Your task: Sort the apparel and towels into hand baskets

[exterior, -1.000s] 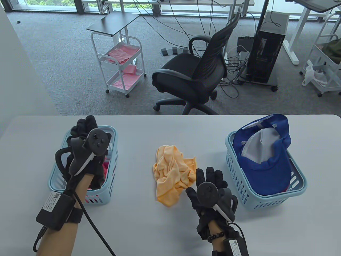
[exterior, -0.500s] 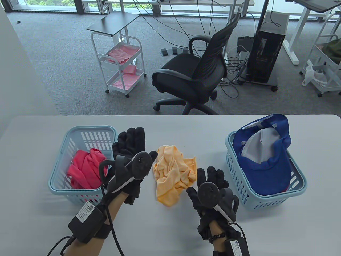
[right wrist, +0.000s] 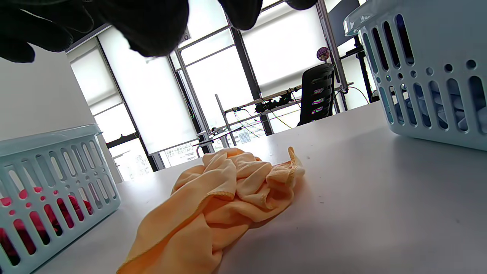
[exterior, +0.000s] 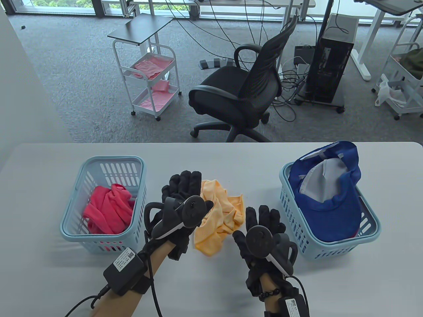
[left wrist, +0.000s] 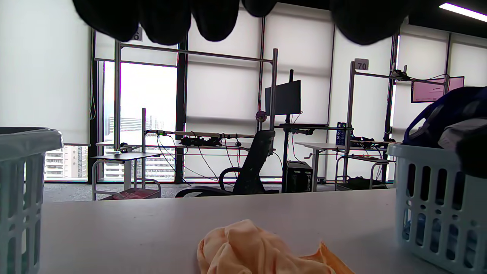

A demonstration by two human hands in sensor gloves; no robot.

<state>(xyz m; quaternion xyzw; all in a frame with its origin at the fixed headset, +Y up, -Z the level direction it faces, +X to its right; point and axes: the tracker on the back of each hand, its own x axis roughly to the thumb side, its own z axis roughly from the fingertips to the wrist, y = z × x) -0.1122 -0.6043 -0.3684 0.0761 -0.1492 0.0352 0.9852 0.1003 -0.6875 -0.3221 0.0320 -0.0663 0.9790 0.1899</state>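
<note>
A crumpled orange towel lies mid-table; it also shows in the left wrist view and the right wrist view. My left hand is open with fingers spread over the towel's left edge and holds nothing. My right hand is open and empty, just right of the towel. The left basket holds a pink towel. The right basket holds a blue cap. Whether my left fingers touch the towel cannot be told.
The white table ends at its far edge, with a black office chair and a white cart behind it. The baskets flank the towel in the wrist views: left basket, right basket.
My left hand has come out of the left basket, leaving the pink towel in it, and moved right to the orange towel. My right hand has barely moved.
</note>
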